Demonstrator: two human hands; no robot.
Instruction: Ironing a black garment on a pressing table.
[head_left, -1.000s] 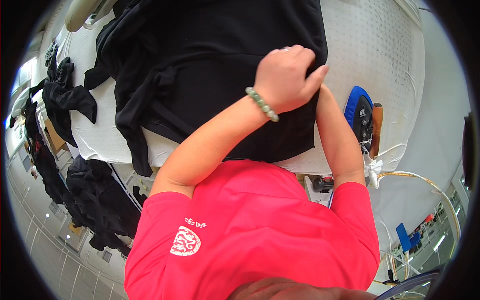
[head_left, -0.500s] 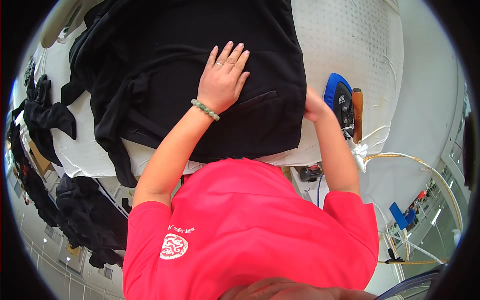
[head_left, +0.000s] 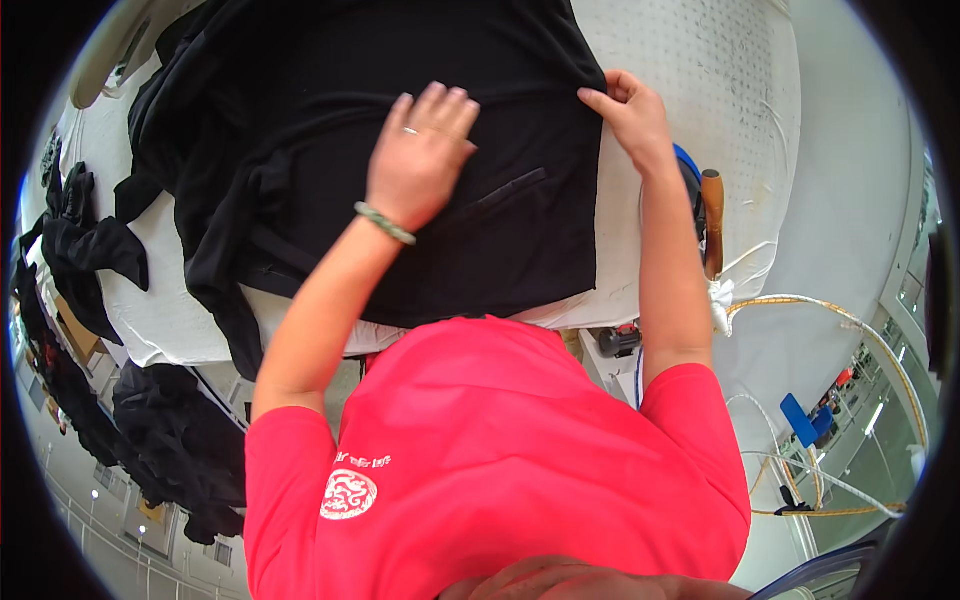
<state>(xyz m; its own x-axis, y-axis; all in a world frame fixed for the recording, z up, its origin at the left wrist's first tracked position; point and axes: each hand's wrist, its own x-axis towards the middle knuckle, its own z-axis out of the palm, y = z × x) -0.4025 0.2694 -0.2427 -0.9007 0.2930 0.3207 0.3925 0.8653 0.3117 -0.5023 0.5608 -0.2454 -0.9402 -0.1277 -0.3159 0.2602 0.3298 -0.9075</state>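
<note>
- Two bare hands at work on one big black cloth garment [head_left: 330, 130], spread over a white padded ironing board [head_left: 700, 80].
- Far left: loose black clothes [head_left: 70, 240] hanging off the board edge, more dark clothes [head_left: 170, 440] piled lower down. Not yet flattened, by the look of it.
- Left part of the big garment bunched up in folds. Still to be smoothed, most likely.
- Left hand [head_left: 418, 165] open and flat, fingers spread, palm pressing down on the middle of the garment. Green bead bracelet [head_left: 385, 223] on that wrist.
- Middle part under the palm lying fairly smooth, with a small pocket slit [head_left: 510, 187] just right of the hand.
- Right hand [head_left: 625, 110] closed in a pinch on the right edge of the garment, pulling it tight.
- Right of that arm: blue iron with a brown wooden handle [head_left: 710, 215] resting on the board, untouched.
- Seems partway done: cloth laid out and half smoothed, pressing probably still ahead.
</note>
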